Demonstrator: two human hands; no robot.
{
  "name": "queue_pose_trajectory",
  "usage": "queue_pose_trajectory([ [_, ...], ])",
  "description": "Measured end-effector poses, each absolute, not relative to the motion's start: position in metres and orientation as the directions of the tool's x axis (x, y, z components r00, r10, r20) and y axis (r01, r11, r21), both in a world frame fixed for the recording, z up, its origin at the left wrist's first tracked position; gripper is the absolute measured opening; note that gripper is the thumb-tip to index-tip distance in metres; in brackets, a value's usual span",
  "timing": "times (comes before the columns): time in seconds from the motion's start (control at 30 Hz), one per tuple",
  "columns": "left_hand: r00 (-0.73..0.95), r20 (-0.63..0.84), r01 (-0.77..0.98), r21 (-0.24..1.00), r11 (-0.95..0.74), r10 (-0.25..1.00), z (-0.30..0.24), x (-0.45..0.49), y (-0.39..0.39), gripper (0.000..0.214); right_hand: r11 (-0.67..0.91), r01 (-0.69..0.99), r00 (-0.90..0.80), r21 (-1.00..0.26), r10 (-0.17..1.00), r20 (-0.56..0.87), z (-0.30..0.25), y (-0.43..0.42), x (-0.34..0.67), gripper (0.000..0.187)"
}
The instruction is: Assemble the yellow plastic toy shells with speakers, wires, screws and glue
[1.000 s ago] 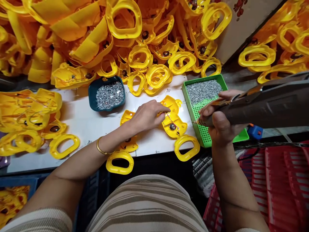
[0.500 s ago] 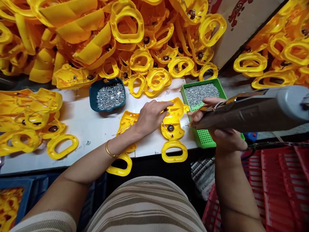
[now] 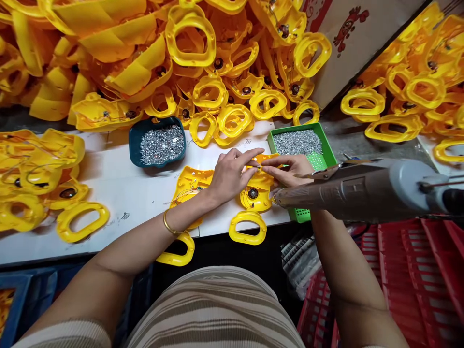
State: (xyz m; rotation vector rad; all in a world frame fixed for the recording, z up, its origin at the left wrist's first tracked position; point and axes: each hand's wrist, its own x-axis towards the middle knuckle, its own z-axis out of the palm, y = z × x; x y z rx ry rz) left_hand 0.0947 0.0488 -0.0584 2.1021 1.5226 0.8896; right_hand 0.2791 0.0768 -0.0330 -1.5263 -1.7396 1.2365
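Observation:
A yellow plastic shell (image 3: 255,193) with a small round speaker and thin wires lies on the white tabletop (image 3: 137,193), its handle loop hanging over the front edge. My left hand (image 3: 232,171) rests on its upper part, fingers pinching at a wire. My right hand (image 3: 288,171) meets it there, fingertips pinched at the same spot, while it also carries a grey electric screwdriver (image 3: 355,191) whose tip points at the shell's right side. A second yellow shell (image 3: 190,186) lies just left, under my left wrist.
A dark teal dish of small screws (image 3: 161,142) sits at the back left. A green tray of screws (image 3: 299,142) stands right of the shell. Heaps of yellow shells fill the back, left and far right. A cardboard box (image 3: 348,38) stands behind. Red crates (image 3: 416,285) sit low right.
My right hand moved left from the green tray with the screwdriver and now meets my left hand over the shell. The shell shifted slightly left and its handle swung down.

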Motion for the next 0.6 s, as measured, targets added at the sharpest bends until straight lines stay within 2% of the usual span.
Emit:
queue_pose_trajectory([
  [0.1, 0.207, 0.241, 0.683, 0.658, -0.316, 0.948, -0.060, 0.096, 0.049, 0.045, -0.005, 0.602, -0.267, -0.798, 0.941, -0.208, -0.032, 0.080, 0.274, 0.022],
  [0.23, 0.246, 0.229, 0.711, 0.618, -0.336, 0.942, -0.063, 0.098, 0.048, 0.050, 0.159, 0.710, -0.329, -0.686, 0.936, -0.124, -0.030, 0.081, 0.273, 0.017],
  [0.37, 0.234, 0.222, 0.761, 0.564, -0.320, 0.947, -0.066, 0.105, 0.048, 0.058, 0.224, 0.677, -0.386, -0.701, 0.919, -0.080, -0.031, 0.081, 0.275, 0.018],
  [0.47, 0.197, 0.216, 0.809, 0.516, -0.283, 0.956, -0.065, 0.111, 0.048, 0.050, 0.253, 0.667, -0.434, -0.701, 0.896, -0.090, -0.031, 0.082, 0.275, 0.017],
  [0.53, 0.201, 0.225, 0.833, 0.473, -0.287, 0.953, -0.065, 0.113, 0.048, 0.046, 0.293, 0.714, -0.434, -0.636, 0.898, -0.075, -0.030, 0.081, 0.273, 0.014],
  [0.6, 0.229, 0.237, 0.845, 0.433, -0.314, 0.944, -0.064, 0.113, 0.047, 0.046, 0.338, 0.785, -0.432, -0.520, 0.899, -0.069, -0.029, 0.078, 0.270, 0.013],
])
